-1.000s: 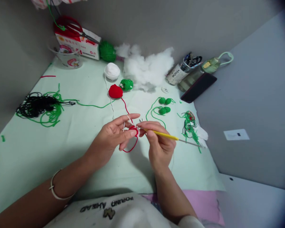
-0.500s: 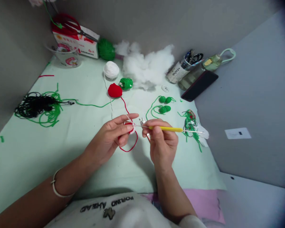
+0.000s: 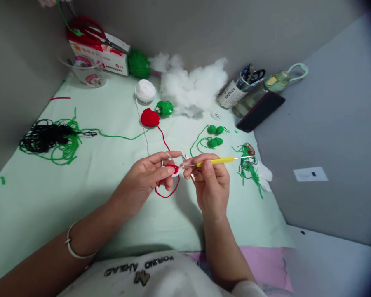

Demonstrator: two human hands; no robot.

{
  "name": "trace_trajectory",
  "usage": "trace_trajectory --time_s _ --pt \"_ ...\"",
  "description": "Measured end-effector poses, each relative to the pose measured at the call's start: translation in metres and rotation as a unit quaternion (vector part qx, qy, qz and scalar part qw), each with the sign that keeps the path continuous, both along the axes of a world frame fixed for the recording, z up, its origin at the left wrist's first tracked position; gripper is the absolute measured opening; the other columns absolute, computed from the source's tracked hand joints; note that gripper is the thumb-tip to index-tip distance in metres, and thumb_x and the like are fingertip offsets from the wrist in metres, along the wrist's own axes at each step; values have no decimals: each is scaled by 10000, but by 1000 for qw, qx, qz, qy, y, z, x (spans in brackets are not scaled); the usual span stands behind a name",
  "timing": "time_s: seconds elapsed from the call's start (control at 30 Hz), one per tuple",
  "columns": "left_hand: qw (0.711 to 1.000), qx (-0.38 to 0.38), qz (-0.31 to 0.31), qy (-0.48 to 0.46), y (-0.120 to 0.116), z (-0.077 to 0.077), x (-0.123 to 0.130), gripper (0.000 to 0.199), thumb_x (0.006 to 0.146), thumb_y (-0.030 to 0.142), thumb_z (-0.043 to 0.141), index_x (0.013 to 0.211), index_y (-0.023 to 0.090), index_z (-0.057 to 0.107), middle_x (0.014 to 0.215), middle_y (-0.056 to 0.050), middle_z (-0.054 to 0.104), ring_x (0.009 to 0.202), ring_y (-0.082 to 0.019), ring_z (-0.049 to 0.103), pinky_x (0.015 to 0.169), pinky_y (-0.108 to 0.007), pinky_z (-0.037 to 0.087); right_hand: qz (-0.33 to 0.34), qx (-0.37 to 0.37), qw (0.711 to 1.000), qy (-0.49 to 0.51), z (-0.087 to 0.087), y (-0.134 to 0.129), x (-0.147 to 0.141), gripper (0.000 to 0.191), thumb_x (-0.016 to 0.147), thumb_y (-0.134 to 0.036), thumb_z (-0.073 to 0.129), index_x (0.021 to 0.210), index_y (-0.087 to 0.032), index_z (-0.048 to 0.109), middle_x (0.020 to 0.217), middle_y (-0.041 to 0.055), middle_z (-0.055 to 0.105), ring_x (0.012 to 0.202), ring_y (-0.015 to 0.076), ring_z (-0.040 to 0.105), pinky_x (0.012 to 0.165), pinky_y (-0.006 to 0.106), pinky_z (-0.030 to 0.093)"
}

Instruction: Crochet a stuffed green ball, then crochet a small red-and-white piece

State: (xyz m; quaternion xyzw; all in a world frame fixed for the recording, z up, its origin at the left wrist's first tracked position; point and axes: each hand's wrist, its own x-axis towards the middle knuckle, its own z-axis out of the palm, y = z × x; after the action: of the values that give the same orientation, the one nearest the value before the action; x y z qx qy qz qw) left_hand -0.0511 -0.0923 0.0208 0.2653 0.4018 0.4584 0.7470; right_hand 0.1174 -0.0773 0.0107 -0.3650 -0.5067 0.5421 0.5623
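Between the thumb and fingers of my left hand point(image 3: 148, 175) is a small red and white crochet piece point(image 3: 176, 170), partly hidden by the fingers. White yarn runs over the raised index finger. My right hand point(image 3: 212, 181) grips a crochet hook point(image 3: 218, 161) by its yellow handle, and the metal tip meets the piece at its right edge. Red yarn hangs in a loop below and leads back to a red yarn ball point(image 3: 150, 118). Behind it sits a white yarn ball point(image 3: 145, 91). A small metal tool, mostly hidden, lies behind my right fingertips.
White stuffing point(image 3: 194, 84) heaps at the back, near a green yarn ball point(image 3: 138, 64). Small green crocheted pieces point(image 3: 214, 142) lie to the right, before a phone point(image 3: 261, 111). At left is a tangle of black yarn point(image 3: 46, 137). Scissors point(image 3: 95, 35) rest on a box.
The crochet piece has shifted slightly right and shows more red and white. My right hand has tilted the hook, its far end swinging up and to the left.
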Motion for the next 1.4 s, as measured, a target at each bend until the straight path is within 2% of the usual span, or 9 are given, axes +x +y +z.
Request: trace_trajectory --time_s 0.23,0.4,0.57,0.7,0.8,0.97,1.2,1.27,1.4 --pt "1000 18 17 10 1 -2 -1 351 855 263 763 1203 219 740 715 28 665 597 -89 570 618 -219 452 -43 97 991 -86 4 -10 -1 176 1022 -262 555 999 -227 725 953 51 776 728 157 723 671 329 602" --pt "1000 20 15 -18 2 -3 -1 395 828 265 807 1210 207 725 675 46 660 572 -73 583 615 -194 474 -18 41 999 12 1 -6 -3 173 1029 -278 553 1003 -227 717 947 43 785 709 142 718 643 293 589" --pt "999 11 1 -40 2 -2 0 394 855 248 783 1234 187 697 572 62 633 508 -67 572 551 -170 459 2 13 999 33 1 -3 -2 187 1041 -312 531 988 -234 693 933 34 786 690 132 701 638 281 570" --pt "998 2 0 -57 1 -2 0 332 871 239 756 1194 183 705 612 34 681 553 -79 619 562 -165 479 19 40 999 8 3 -5 0 191 1039 -294 535 978 -230 704 926 36 781 707 140 703 648 292 575" --pt "999 15 6 -42 0 -3 -1 316 879 252 749 1186 190 710 638 22 700 581 -87 639 588 -173 497 -17 97 994 -53 4 -7 0 191 1030 -228 539 1003 -225 728 966 44 770 728 143 706 662 307 582" --pt "998 45 32 14 -1 -8 1 379 847 259 791 1215 209 717 674 32 678 606 -91 636 605 -187 510 -55 207 964 -155 3 -11 -2 223 1021 -159 514 1055 -241 719 968 46 767 779 166 705 690 347 592" --pt "988 88 99 84 -6 -8 9 458 806 203 824 1246 266 713 807 46 635 657 -58 558 578 -145 473 -68 329 888 -315 -1 -13 -2 248 990 -92 518 1107 -234 684 988 78 764 981 212 735 819 399 608" --pt "988 84 97 84 -7 -7 9 502 819 208 813 1299 277 683 810 48 628 644 -56 552 562 -145 467 -81 314 900 -293 -1 -14 -3 241 998 -109 515 1094 -243 692 983 71 765 955 207 733 811 398 605" --pt "994 67 56 68 -6 -7 6 504 855 235 785 1340 270 657 815 48 630 556 -32 554 551 -160 463 -76 162 977 -119 2 -12 -4 209 1034 -199 511 1034 -246 715 977 48 763 759 157 707 682 339 585"
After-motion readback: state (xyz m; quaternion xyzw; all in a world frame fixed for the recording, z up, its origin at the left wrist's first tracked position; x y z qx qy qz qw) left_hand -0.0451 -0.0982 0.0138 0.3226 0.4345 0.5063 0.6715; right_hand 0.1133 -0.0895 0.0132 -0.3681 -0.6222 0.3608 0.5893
